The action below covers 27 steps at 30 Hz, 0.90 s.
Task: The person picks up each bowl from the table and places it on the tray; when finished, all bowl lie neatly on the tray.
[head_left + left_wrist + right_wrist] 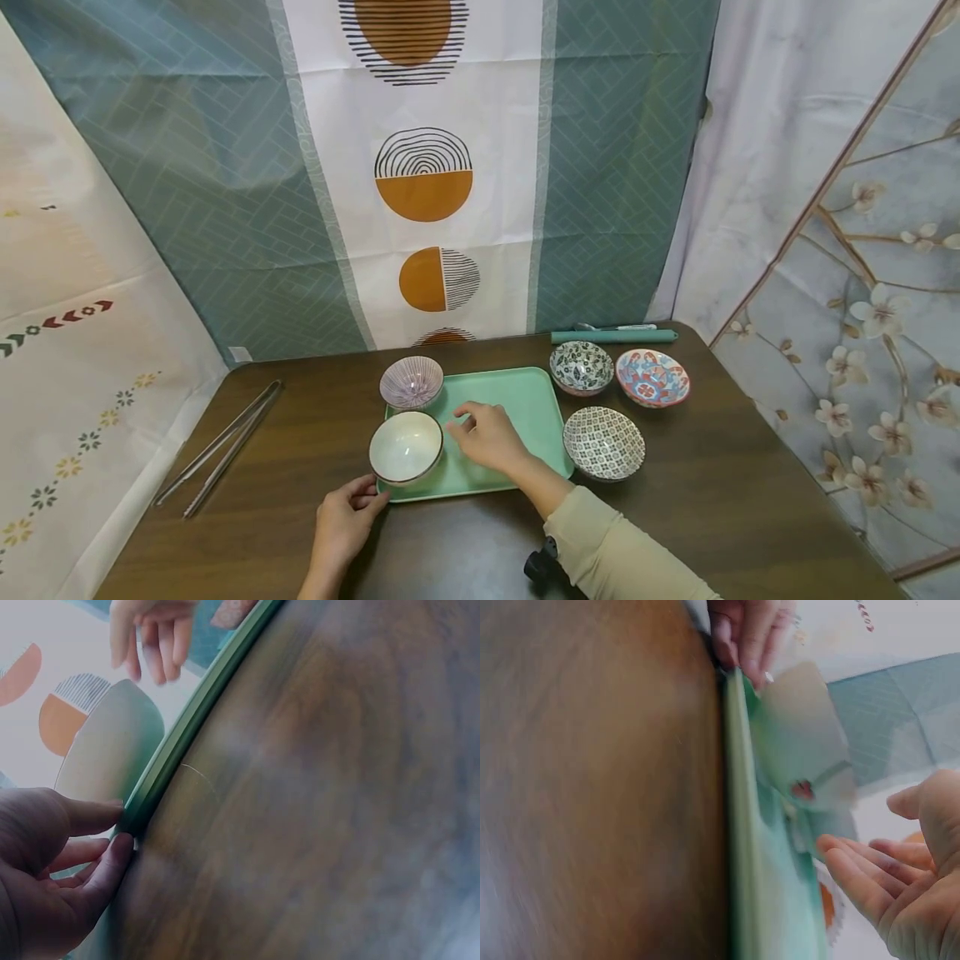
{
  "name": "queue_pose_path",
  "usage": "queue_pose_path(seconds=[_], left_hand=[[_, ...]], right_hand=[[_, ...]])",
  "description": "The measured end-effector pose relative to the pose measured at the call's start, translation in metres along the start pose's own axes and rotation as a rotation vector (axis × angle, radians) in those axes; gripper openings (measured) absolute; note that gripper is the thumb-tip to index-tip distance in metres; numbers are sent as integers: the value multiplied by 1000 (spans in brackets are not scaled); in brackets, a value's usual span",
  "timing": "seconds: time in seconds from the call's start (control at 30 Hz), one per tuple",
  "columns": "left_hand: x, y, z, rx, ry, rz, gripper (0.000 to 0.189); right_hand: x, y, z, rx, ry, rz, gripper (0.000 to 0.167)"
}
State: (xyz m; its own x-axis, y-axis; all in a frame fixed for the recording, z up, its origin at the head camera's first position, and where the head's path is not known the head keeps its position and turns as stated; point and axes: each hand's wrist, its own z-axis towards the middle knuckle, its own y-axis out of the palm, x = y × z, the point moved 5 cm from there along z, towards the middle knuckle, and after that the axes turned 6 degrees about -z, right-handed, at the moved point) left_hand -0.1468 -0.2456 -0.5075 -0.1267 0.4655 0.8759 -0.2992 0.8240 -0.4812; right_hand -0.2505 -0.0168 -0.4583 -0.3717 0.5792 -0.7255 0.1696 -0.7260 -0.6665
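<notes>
We see the left hand (347, 514) pinching the green tray (517, 400) at its near left corner, the right hand (489, 440) over it with fingers loosely parted, the white bowl (406, 447) on its left part, a brown-patterned bowl (603, 442) beside its right edge

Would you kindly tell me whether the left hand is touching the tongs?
No, the left hand pinches the edge of the tray, while the tongs lie apart.
</notes>
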Motion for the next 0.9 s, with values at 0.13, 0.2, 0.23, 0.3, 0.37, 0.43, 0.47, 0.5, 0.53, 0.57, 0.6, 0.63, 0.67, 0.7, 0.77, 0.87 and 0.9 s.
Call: queue_pose_path(seconds=[0.13,0.2,0.23,0.3,0.37,0.43,0.47,0.5,0.53,0.57,0.6,0.63,0.67,0.7,0.77,0.87,0.9], left_hand=[[1,-1,1,0,3,10,32],[1,-1,1,3,3,14,31],[0,-1,1,4,3,17,31],[0,-1,2,6,1,20,31],[-1,0,2,2,6,16,31],[-1,0,2,-5,8,13,32],[-1,0,2,-8,10,11,33],[-1,1,2,-11,10,9,33],[-2,0,2,-12,8,8,33],[-2,0,2,-14,6,7,33],[-2,0,2,-16,4,6,33],[-3,0,2,-16,2,5,33],[-3,0,2,-17,1,6,33],[-3,0,2,-17,-4,5,33],[-3,0,2,-14,-9,3,32],[-3,0,3,-12,-14,-1,31],[-3,0,4,-12,-15,-3,31]], right_hand=[[6,-27,0,47,11,-25,26],[10,-41,0,71,23,-36,25],[11,-49,0,83,27,-41,25],[16,-63,-1,106,35,-52,26],[22,-78,-2,130,50,-58,26],[29,-92,-2,157,61,-64,27],[33,-99,-3,168,65,-67,27],[37,-106,-3,179,73,-72,27],[42,-113,-3,185,78,-78,28],[47,-120,-4,192,86,-87,29],[53,-128,-4,201,93,-95,29],[58,-136,-5,211,100,-106,30],[64,-144,-7,220,105,-115,32],[70,-152,-8,230,114,-124,32],[81,-168,-11,260,128,-146,35],[97,-191,-16,301,143,-173,39],[102,-198,-18,315,151,-182,40]])
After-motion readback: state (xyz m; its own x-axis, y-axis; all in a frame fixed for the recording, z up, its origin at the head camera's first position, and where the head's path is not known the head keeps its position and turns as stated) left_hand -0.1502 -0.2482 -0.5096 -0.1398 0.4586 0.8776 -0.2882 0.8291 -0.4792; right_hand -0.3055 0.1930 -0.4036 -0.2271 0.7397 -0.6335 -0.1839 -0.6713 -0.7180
